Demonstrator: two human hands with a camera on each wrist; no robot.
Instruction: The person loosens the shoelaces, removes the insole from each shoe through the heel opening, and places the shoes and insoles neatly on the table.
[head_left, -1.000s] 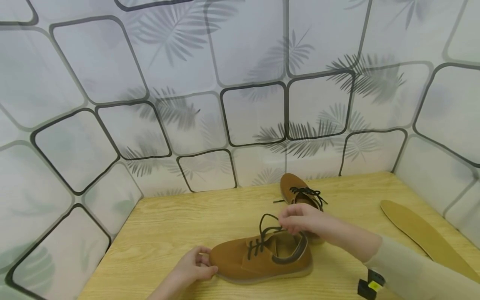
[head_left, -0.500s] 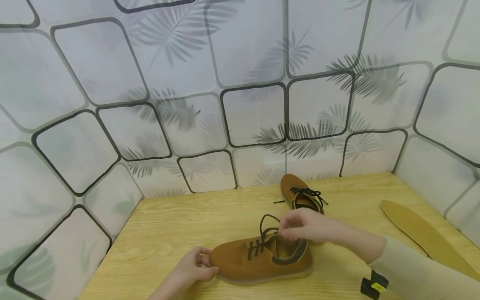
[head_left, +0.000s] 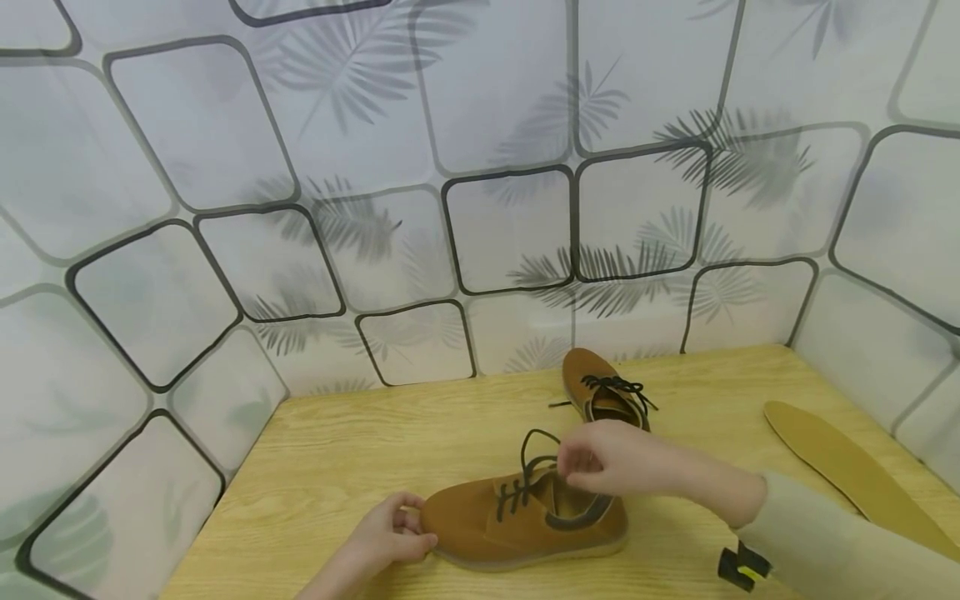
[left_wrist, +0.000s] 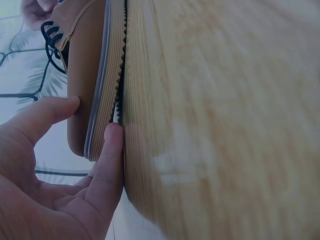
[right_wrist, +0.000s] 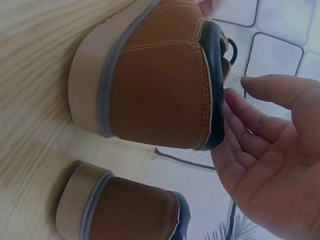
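Note:
A brown lace-up shoe (head_left: 480,525) lies sole down on the wooden table in the head view, its toe pointing left. My left hand (head_left: 393,529) grips the toe; in the left wrist view the thumb (left_wrist: 60,107) rests on the upper and a finger (left_wrist: 111,150) reaches under the sole. Over the shoe's opening hovers my right hand (head_left: 615,458), fingers loosely bent. In the right wrist view its thumb and forefinger are apart, with nothing seen between them, just past the dark padded collar (right_wrist: 214,85). The black lace (head_left: 512,496) runs through the eyelets, and a loop stands up beside that hand.
Behind the right hand, a second brown shoe (head_left: 585,375) with a tied black lace stands near the patterned backdrop (head_left: 510,233). A tan insole (head_left: 847,462) lies at the right of the wooden table (head_left: 360,442). Under the right sleeve (head_left: 832,533) shows a small black device (head_left: 742,567).
My right hand has lowered slightly toward the shoe's opening, and its fingers have curled a little more. The left hand and the shoe have stayed in place.

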